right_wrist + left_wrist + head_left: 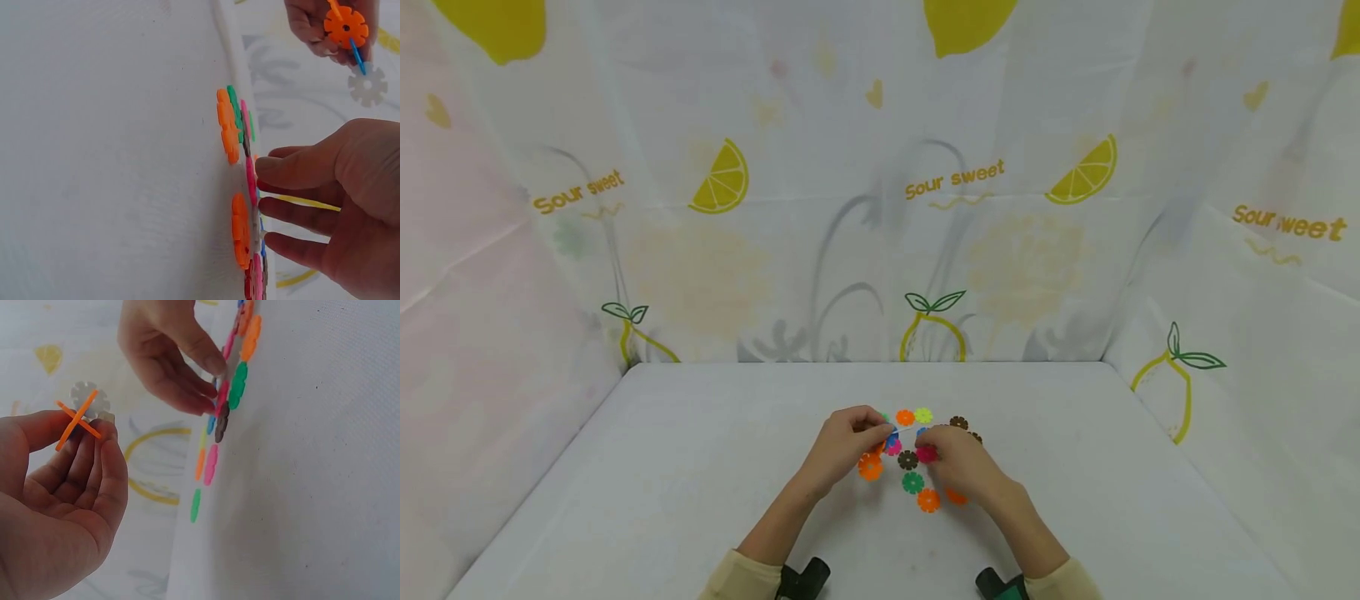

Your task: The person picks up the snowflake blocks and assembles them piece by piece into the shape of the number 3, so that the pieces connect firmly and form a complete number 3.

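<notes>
My left hand [847, 440] pinches a small joined piece of notched plastic snowflake discs between thumb and fingers, raised off the table. Orange discs [76, 419] cross in it, and a blue disc [357, 56] links to a white disc [367, 85] at its far side. My right hand [961, 460] reaches down over the loose discs, fingers loosely bent and spread, with the fingertips close by a pink disc [927, 454]. Whether they touch it is hard to tell. A brown disc [907, 460] lies between the hands, beside a green disc [913, 482].
Loose discs lie scattered on the white table [700, 483], among them an orange disc [928, 500] in front and a yellow disc [923, 415] behind. Another brown disc [958, 422] is beyond my right hand. A lemon-printed cloth [850, 275] encloses the back and sides.
</notes>
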The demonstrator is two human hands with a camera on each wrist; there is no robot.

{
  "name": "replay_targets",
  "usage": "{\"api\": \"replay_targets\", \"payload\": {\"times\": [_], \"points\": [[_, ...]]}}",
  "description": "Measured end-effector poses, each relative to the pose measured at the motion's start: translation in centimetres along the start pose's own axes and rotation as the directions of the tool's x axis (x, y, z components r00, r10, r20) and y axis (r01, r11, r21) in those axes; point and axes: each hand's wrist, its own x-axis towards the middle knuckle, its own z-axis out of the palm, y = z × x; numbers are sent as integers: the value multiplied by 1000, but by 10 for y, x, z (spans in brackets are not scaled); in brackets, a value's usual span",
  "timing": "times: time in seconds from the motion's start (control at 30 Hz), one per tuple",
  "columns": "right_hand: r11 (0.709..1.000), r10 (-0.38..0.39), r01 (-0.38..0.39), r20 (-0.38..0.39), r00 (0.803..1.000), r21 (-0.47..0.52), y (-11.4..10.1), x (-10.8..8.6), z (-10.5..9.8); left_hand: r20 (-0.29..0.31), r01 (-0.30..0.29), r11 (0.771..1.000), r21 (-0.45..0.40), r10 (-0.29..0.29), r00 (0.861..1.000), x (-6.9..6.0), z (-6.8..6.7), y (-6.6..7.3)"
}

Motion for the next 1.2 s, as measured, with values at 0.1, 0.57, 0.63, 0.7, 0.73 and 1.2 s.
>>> {"api": "replay_targets", "payload": {"times": [0.1, 0.57, 0.63, 0.7, 0.73, 1.2], "points": [[999, -37, 37, -12, 999, -12, 0, 0, 0, 4, -3, 1000, 2, 3, 1000, 1, 0, 0], [990, -48, 49, 15, 999, -133, 1, 1, 2, 20, 0, 1000, 2, 0, 1000, 1, 1, -2], [989, -50, 51, 11, 999, -141, 1, 0, 2, 21, 2, 1000, 5, -2, 1000, 0, 1, -1], [990, -47, 47, 4, 999, -137, 0, 0, 2, 21, 4, 1000, 8, -4, 1000, 0, 1, 0], [990, -44, 43, 0, 999, -133, 0, -1, 2, 22, 5, 1000, 7, -5, 1000, 0, 1, 1], [999, 35, -35, -13, 999, -32, -1, -1, -1, 28, 7, 1000, 19, -8, 1000, 0, 1, 1]]}}
